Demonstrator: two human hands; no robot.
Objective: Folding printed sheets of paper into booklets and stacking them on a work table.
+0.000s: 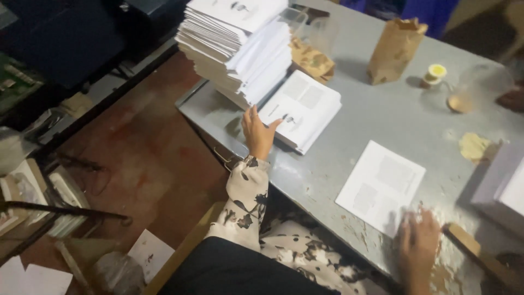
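Two hands on a grey table, both the person's own. Left hand is open, fingers up, thumb resting on the near edge of one small stack of printed sheets lying flat just right of it; sleeve is cream with dark blotches. One tall, leaning pile of white printed sheets stands right above that hand, well higher than the small stack and touching it at the back. Right hand is blurred, flat on the table with fingers spread, fingertips at the lower corner of one single printed sheet that lies just up-left of it; not gripping anything as far as the blur shows. One wooden-handled tool lies just right of the right hand, touching or not, cannot tell. One more white stack sits further right at the frame edge. Far from both hands, at the table's back: one upright brown paper bag, one crumpled brown paper piece, one small yellow-topped roll, one clear glass jug, one torn tan scrap. White dust and paste smears cover the table around the right hand.
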